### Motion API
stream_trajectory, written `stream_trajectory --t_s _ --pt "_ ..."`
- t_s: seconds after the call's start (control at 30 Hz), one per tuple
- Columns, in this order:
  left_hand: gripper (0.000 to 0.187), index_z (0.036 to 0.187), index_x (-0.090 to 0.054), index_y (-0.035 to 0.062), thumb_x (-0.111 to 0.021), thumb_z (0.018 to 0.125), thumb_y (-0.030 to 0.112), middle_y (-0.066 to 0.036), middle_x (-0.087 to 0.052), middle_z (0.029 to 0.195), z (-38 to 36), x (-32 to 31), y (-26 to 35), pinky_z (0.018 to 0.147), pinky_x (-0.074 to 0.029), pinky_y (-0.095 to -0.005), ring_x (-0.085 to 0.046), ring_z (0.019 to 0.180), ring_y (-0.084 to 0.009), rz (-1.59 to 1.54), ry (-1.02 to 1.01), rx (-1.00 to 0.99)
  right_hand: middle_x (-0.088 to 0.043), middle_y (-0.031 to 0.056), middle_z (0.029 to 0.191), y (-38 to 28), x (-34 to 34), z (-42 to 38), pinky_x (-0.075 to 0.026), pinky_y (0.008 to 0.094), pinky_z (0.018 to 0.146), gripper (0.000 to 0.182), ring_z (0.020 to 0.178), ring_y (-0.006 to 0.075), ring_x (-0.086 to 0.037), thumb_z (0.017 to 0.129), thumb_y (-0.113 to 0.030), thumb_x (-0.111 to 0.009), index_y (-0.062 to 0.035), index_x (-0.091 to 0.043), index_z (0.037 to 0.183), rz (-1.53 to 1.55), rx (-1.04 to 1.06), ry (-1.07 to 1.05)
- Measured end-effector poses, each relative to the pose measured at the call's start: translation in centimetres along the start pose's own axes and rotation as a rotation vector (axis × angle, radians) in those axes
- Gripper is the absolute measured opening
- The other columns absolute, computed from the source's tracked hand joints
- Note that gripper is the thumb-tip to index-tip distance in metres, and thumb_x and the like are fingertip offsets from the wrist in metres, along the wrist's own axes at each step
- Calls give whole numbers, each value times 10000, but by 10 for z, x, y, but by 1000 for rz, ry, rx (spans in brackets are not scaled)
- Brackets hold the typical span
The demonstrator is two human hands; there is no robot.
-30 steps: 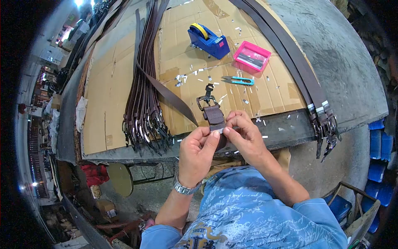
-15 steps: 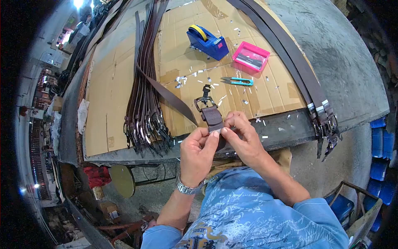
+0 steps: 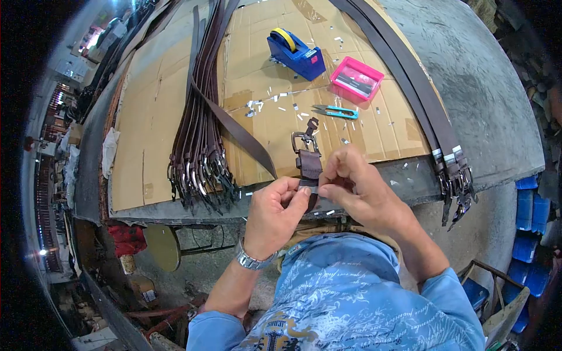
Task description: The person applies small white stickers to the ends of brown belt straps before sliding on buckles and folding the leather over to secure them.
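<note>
A dark brown leather belt lies at the table's front edge, its metal buckle pointing away from me. My left hand is closed on the belt just below the buckle end, thumb pressed on top. A small pale strip, perhaps tape, crosses the belt under that thumb. My right hand pinches the strip's right end between thumb and forefinger, its other fingers curled. The rest of this belt is partly hidden by my hands.
A bundle of belts lies to the left, and more belts with pale bands lie right. On the cardboard stand a blue tape dispenser, a pink tray, blue thread snips and several paper scraps.
My right hand has turned and lifted its fingers, with thumb and forefinger now at the strip's right end. My left hand keeps hold of the belt. The view has shifted slightly.
</note>
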State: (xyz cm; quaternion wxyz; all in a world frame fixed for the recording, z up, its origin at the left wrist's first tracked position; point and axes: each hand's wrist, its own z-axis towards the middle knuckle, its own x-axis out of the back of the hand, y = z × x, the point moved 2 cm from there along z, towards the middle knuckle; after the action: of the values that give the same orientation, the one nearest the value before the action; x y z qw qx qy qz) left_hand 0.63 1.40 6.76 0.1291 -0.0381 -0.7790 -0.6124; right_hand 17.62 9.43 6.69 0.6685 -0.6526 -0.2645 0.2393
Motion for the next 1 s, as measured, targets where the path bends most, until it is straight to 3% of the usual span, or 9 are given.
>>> stream_trajectory --t_s 0.07,0.27,1.0 --pt "171 938 -640 -60 -614 920 108 -3 -642 683 0 -2 0 520 -381 -218 -470 622 -4 -11 9 -16 -582 132 835 1 1 4 -486 361 678 290 770 228 -619 850 15 -648 -26 -411 1012 -63 78 -47" --pt "170 910 -644 -50 -623 906 118 -7 -620 622 0 -2 4 488 -357 -229 -449 580 -8 72 14 -18 -605 174 826 -2 0 6 -488 407 678 320 781 347 -641 811 11 -670 -22 -418 1004 -187 54 -10" --pt "157 965 -646 -45 -622 918 103 -26 -658 668 -2 -15 -3 511 -398 -225 -486 616 -7 -12 37 -41 -601 179 750 -13 -2 4 -473 443 627 318 718 376 -634 780 13 -614 -20 -426 1034 -304 46 61"
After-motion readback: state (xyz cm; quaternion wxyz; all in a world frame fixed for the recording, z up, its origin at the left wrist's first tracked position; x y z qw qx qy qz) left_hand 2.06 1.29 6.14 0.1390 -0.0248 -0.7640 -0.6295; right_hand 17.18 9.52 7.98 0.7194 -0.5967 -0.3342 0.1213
